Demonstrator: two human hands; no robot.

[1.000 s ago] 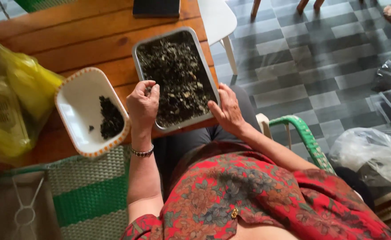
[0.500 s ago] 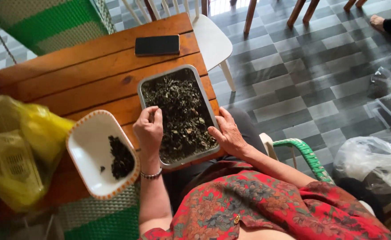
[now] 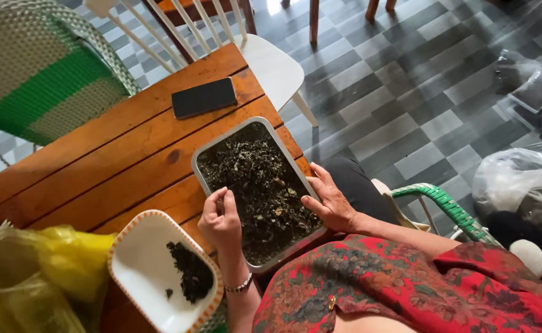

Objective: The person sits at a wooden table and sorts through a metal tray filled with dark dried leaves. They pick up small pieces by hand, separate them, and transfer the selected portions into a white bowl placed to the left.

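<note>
A rectangular metal tray [image 3: 204,174] full of dark dried leaves [image 3: 255,185] lies on the wooden table [image 3: 117,160] in front of me. My left hand [image 3: 220,221] hovers over the tray's near left edge, fingers pinched together on a bit of leaf. My right hand [image 3: 328,200] rests flat against the tray's right rim. A white square dish with an orange rim [image 3: 141,265] sits left of the tray and holds a small heap of dark leaves [image 3: 191,279].
A black phone [image 3: 204,97] lies on the table beyond the tray. A yellow plastic bag [image 3: 30,277] fills the near left. A green-and-white woven chair [image 3: 36,68], a white chair [image 3: 271,61] and clear bags [image 3: 524,179] on the tiled floor surround the table.
The view has tilted up, showing more of the table, the phone and chairs. My left hand stays pinched at the tray's left edge; my right hand keeps to the right rim.
</note>
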